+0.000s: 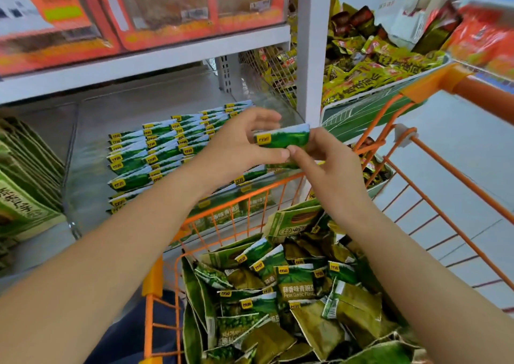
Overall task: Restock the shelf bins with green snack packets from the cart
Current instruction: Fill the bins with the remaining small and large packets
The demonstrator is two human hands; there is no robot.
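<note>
Both hands hold a small stack of green snack packets (286, 138) above the cart's front edge. My left hand (239, 144) grips the stack from the left, thumb underneath. My right hand (325, 160) pinches it from the right. Behind the hands, the clear shelf bin (83, 169) holds rows of the same green packets (167, 146), standing on edge. The orange wire cart (434, 174) below is heaped with several loose green packets (289, 288).
A bin of larger green packs (25, 185) stands at the left. Orange boxes (167, 10) fill the shelf above. A white upright post (311, 46) divides the shelves. To its right lies a bin of yellow-green packets (370, 69). Pale floor shows at the right.
</note>
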